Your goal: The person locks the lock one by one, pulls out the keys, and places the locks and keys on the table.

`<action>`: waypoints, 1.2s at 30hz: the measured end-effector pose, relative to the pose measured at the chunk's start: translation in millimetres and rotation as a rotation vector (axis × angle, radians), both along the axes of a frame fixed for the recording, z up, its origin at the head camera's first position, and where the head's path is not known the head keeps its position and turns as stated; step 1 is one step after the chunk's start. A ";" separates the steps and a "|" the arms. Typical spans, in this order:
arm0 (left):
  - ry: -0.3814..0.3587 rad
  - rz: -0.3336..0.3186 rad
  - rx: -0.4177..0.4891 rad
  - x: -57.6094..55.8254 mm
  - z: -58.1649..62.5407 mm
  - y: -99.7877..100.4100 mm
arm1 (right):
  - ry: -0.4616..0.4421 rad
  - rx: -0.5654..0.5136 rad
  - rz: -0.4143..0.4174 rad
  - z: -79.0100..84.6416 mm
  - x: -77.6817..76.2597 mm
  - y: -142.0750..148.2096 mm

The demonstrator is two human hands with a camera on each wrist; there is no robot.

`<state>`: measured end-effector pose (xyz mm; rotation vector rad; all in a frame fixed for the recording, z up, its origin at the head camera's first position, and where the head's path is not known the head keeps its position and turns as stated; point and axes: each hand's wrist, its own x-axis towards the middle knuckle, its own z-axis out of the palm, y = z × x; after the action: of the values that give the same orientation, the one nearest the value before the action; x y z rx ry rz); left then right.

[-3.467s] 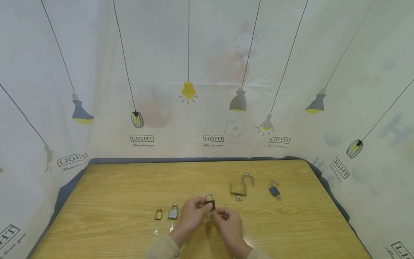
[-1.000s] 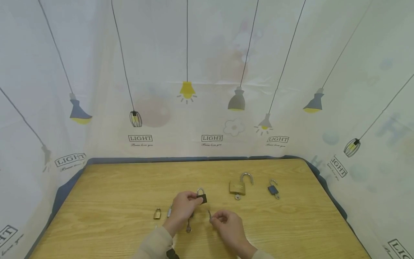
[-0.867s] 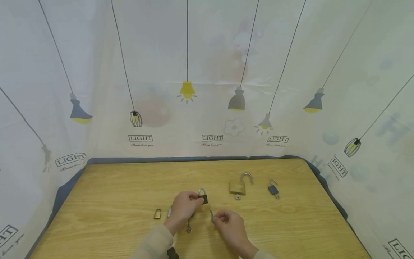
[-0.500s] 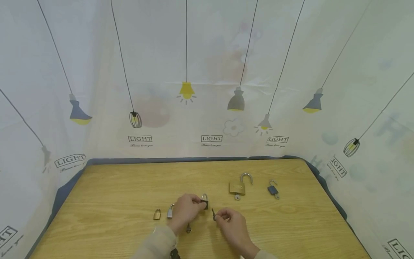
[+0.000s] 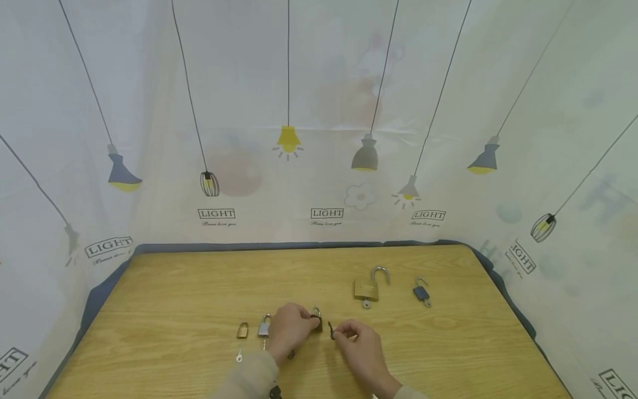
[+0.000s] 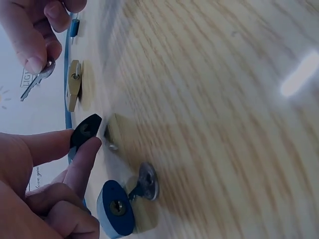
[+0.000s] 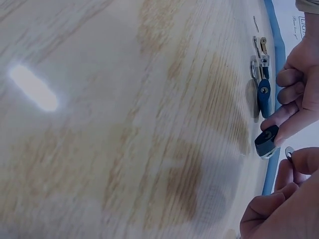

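Note:
My left hand (image 5: pixel 289 328) pinches a small black padlock (image 5: pixel 317 322) between thumb and index finger, low over the table. Its shackle is closed; the left wrist view shows the keyhole in the bottom of the black padlock (image 6: pixel 86 130). To its right, my right hand (image 5: pixel 360 346) pinches a small key (image 5: pixel 331 331) by its round head, blade pointing up and away, apart from the padlock. Under my left wrist, mostly hidden from above, sits another padlock (image 6: pixel 115 206) with a dark blue base, and a key (image 6: pixel 145 183) lies beside it.
On the left stand a small brass padlock (image 5: pixel 242 331) and a silver padlock (image 5: pixel 264 327), with a key (image 5: pixel 240 355) in front of the brass one. Farther right lie a large brass padlock (image 5: pixel 366 290) and a small blue padlock (image 5: pixel 421 292), both with raised shackles and keys inserted.
Earlier the key was at the black padlock's bottom; now my right hand holds it away. In the last second my left hand has lowered the padlock and brought it nearer to me.

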<state>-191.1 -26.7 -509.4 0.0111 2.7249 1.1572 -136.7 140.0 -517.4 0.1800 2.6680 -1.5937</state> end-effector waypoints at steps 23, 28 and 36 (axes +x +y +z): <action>0.031 0.001 -0.136 -0.2 -3.2 -1.5 | -0.010 -0.006 0.007 1.0 2.4 0.3; 0.049 -0.012 -0.158 1.0 -2.2 -1.2 | 0.003 -0.012 0.018 2.0 3.1 -0.2; 0.048 -0.009 -0.198 0.5 -2.7 -1.3 | 0.002 0.001 0.038 0.8 3.4 0.4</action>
<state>-190.6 -28.0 -512.1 0.0238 2.8657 0.8909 -133.4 140.3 -516.6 0.1272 2.6571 -1.5823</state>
